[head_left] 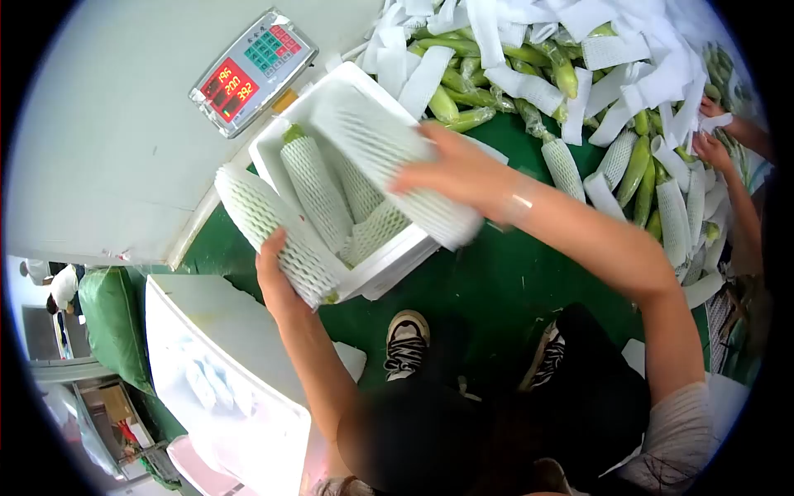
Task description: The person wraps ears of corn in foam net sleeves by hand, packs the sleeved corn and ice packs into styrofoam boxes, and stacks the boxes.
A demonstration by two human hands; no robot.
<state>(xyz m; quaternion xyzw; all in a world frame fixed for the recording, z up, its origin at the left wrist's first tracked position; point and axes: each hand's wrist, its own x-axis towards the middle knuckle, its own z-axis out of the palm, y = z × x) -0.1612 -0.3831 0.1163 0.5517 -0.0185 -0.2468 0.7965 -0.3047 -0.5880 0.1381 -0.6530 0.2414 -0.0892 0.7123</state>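
Note:
My left hand (278, 273) is closed around a green ear of corn in a white foam net (269, 227), held along the left rim of the white foam box (376, 285). My right hand (455, 169), blurred by motion, grips a second piece in a foam net (372, 149) above the right side of the box. What is inside that net cannot be made out. Within the box lie several netted ears, one of them (310, 186) with its green tip showing. The second piece hides part of the box's inside.
A scale display (252, 73) with lit red digits stands behind the box. At upper right lies a heap of corn (475, 95) and loose foam nets (620, 50). Another person's hands (713, 145) work there. A white bin (223, 364) is at lower left, a green sack (112, 322) beyond.

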